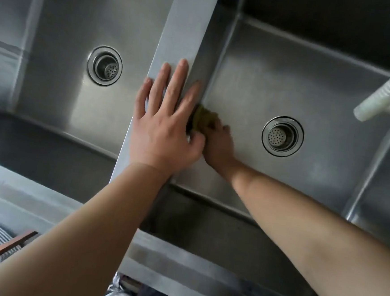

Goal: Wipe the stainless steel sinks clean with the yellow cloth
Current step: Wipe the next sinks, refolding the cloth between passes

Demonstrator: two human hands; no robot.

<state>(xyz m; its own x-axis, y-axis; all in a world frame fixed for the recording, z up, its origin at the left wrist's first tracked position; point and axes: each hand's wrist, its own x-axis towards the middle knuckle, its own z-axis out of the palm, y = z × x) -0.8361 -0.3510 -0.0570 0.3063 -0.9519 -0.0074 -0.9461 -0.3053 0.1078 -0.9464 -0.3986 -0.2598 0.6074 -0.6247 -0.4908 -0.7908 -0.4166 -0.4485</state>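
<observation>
Mid-wipe, I brace my left hand (pixel 165 122), fingers flat and spread, on the divider (pixel 187 30) while my right hand (pixel 217 142) presses the bunched yellow cloth (pixel 203 117) against the right sink (pixel 299 86)'s left wall, just beyond my fingertips; next, I judge, firm strokes toward the drain (pixel 282 136).

Left hand (pixel 165 131) flat on divider (pixel 187 30), right hand (pixel 217 142) gripping yellow cloth (pixel 203 118)
</observation>
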